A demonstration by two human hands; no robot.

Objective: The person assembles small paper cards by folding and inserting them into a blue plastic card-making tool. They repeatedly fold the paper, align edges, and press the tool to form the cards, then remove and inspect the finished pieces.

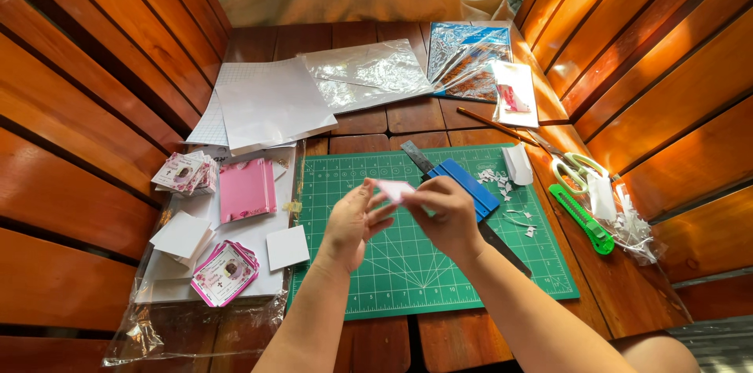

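Pinched between fingertips of left hand [351, 224] and right hand [449, 216]: small pale pink folded paper piece [394, 189], held just above green gridded cutting mat [439, 263]. Mat laid on slatted brown wooden table [369, 118], walled by wooden slats. Left of mat, pink card [246, 189] and white square cards [287, 247]; right of mat, green utility knife [581, 218], near table edge.
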